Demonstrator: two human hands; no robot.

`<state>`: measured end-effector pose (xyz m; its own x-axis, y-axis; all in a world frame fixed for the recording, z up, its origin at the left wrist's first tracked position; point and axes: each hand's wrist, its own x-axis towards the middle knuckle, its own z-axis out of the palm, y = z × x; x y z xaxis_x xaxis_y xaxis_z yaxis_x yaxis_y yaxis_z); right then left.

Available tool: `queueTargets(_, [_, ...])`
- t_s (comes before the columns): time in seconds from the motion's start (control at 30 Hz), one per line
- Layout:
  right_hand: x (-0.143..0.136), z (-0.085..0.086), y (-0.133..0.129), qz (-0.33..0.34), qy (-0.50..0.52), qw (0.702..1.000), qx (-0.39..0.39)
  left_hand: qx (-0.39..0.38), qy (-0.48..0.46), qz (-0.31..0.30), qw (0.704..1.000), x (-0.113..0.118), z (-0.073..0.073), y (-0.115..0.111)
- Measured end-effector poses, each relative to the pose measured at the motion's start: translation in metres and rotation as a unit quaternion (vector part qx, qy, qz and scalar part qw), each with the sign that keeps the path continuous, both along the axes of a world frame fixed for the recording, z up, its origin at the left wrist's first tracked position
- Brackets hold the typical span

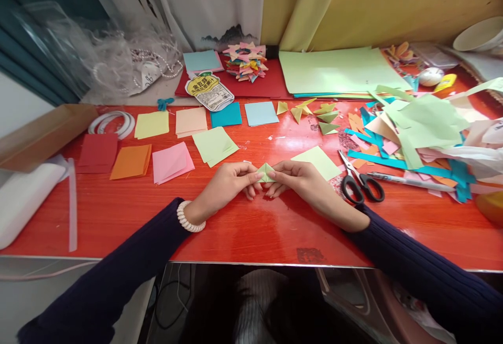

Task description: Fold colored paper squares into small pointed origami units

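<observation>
Between both hands, just above the red table (251, 228), is a small folded piece of light green paper (266, 172) with a crease down its middle. My left hand (234, 180) pinches its left corner between thumb and fingers. On the opposite side, my right hand (299, 179) grips the right corner the same way. Behind my right hand lies a light green paper square (319, 162), partly covered by it. Black-handled scissors (357, 179) rest to the right of that hand, blades slightly apart. A stack of pale green squares (215, 146) sits beyond my left hand.
Paper stacks in pink (172, 162), orange (131, 162), red (97, 152) and blue (226, 115) line the left. Folded green pieces (328, 118) and a layered paper star ornament (247, 62) stand farther back. Paper scraps (424, 124) and a pen (411, 180) lie right.
</observation>
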<state>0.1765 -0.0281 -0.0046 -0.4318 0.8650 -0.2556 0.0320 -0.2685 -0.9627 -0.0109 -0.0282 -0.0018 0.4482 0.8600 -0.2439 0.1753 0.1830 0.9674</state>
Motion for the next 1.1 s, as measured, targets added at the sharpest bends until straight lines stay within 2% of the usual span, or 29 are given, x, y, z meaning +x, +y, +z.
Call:
queueTargets(0.23, [0.0,-0.001,-0.004,0.007,-0.031,0.998,0.052,0.0,0.02,-0.01,1.0,0.001,0.003,0.0])
queueTargets(0.4, [0.004,0.003,-0.007,0.064,-0.083,0.987,0.118,0.026,0.076,-0.04,0.996,0.002,0.005,-0.003])
queueTargets(0.5, [0.003,0.006,-0.007,0.078,-0.074,0.99,0.095,0.022,0.071,-0.045,0.996,0.002,0.004,-0.004])
queueTargets(0.67, [-0.001,0.006,-0.006,0.059,-0.025,0.997,0.035,0.025,0.049,-0.012,0.998,0.0,0.003,-0.003])
queueTargets(0.87, [0.001,0.011,-0.008,0.104,-0.085,0.989,0.065,0.089,0.157,-0.129,0.975,-0.004,0.012,-0.004])
queueTargets(0.97, [0.001,0.014,-0.008,0.089,-0.061,0.993,0.054,0.107,0.141,-0.082,0.981,-0.004,0.014,-0.004])
queueTargets(1.1, [-0.004,0.011,-0.01,0.057,-0.02,0.998,-0.001,0.047,0.039,0.015,0.998,-0.001,0.015,-0.005])
